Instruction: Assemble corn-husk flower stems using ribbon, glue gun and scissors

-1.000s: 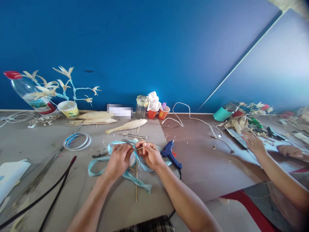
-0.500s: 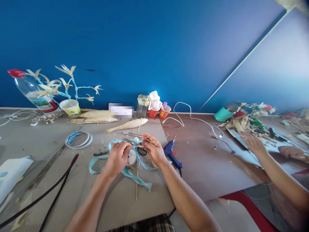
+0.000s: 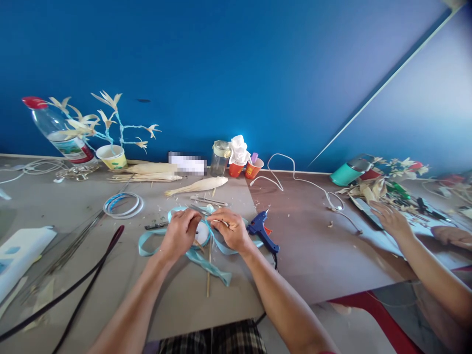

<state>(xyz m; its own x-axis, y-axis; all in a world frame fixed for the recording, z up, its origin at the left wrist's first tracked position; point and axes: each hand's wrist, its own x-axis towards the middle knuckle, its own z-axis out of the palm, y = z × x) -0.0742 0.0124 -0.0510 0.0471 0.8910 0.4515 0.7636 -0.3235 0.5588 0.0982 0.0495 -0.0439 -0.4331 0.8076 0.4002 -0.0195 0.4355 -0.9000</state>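
Observation:
My left hand (image 3: 180, 232) and my right hand (image 3: 230, 228) are close together over a loose light blue ribbon (image 3: 206, 263) on the grey tabletop (image 3: 110, 275). Both hands have their fingers curled. The right hand pinches a small pale strip at its fingertips. What the left hand grips is hidden by its fingers. A thin wooden stick (image 3: 208, 273) lies under the hands, pointing toward me. A blue glue gun (image 3: 262, 232) lies just right of my right hand.
Pale corn husks (image 3: 197, 185), a glass jar (image 3: 219, 158), orange cups (image 3: 245, 169) and a plastic bottle (image 3: 61, 132) line the blue wall. Wire rings (image 3: 123, 204) and black cables (image 3: 84, 280) lie left. Another person's hand (image 3: 391, 220) rests among husk scraps at right.
My right hand reached a little farther from me, then came back beside the left hand. The view shifted slightly.

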